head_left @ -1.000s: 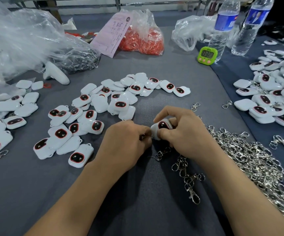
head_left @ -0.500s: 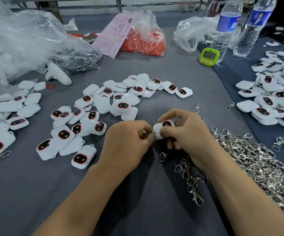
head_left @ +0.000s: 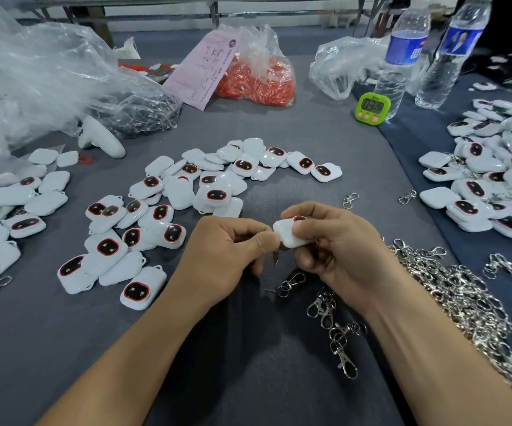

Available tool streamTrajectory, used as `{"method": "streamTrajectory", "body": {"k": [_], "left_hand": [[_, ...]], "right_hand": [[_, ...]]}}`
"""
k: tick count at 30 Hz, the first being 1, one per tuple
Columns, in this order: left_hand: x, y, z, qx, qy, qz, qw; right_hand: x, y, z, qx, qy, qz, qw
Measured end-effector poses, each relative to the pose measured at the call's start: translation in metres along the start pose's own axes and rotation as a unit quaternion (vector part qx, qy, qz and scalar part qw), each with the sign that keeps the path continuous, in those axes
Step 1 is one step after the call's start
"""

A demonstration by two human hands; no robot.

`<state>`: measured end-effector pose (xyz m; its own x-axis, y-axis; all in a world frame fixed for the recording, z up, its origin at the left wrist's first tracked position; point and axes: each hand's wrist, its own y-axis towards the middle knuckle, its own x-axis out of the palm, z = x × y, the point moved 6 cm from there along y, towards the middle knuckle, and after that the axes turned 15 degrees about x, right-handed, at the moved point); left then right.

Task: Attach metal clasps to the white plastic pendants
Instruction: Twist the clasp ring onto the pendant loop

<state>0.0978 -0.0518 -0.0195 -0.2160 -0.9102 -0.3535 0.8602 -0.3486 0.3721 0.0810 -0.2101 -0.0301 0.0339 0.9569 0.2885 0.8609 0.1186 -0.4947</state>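
While the white pendant [head_left: 288, 236] is held just above the table [head_left: 279, 133], near its middle, the right grip [head_left: 340, 247] pinches it between the thumb and curled fingers. The pendant is a glossy, rounded-square shell of white plastic, turned mostly back-up. A sliver of its dark, red-rimmed face shows at the top edge by the forefinger. The left grip [head_left: 227, 256] is curled, with thumb and forefinger pressed on a small metal clasp [head_left: 276, 257] at the pendant's left corner. Only a short piece of metal shows below the thumb, and whether it is hooked on cannot be told.

Loose pendants [head_left: 187, 195] lie heaped just beyond the left grip, some face-up and some face-down. A second pile [head_left: 12, 207] reaches the left edge of view. A third pile [head_left: 479, 192] lies on the blue cloth [head_left: 417, 139] at the right. The grey surface meets this cloth along a line running from the green timer [head_left: 373, 106] toward the right forearm.

A clasp heap [head_left: 463, 302] lies beside the right forearm, and a short string of clasps [head_left: 337, 336] lies between the forearms.

Bare grey surface lies left of the left forearm. Another bare strip lies between the central heap and the far row. That row holds a clear plastic bag [head_left: 49, 81], a bag of red pieces [head_left: 257, 78] and two upright water bottles [head_left: 402, 53].
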Motion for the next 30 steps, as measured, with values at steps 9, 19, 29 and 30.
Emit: {"method": "streamTrajectory", "body": {"k": [9, 19, 29, 30], "left_hand": [[-0.004, -0.006, 0.015, 0.057, 0.119, 0.048, 0.99], [-0.006, -0.003, 0.008, 0.016, 0.076, 0.022, 0.997], [-0.006, -0.008, 0.012, 0.031, 0.092, 0.067, 0.993], [-0.004, -0.007, 0.009, 0.004, 0.036, 0.078, 0.996]], "right_hand": [[0.001, 0.004, 0.005, 0.008, 0.064, 0.003, 0.998], [0.007, -0.004, -0.002, -0.089, 0.021, 0.005, 0.996], [0.008, -0.003, -0.002, -0.098, 0.006, 0.036, 0.995], [0.008, -0.002, -0.001, -0.096, 0.009, 0.033, 0.995]]}}
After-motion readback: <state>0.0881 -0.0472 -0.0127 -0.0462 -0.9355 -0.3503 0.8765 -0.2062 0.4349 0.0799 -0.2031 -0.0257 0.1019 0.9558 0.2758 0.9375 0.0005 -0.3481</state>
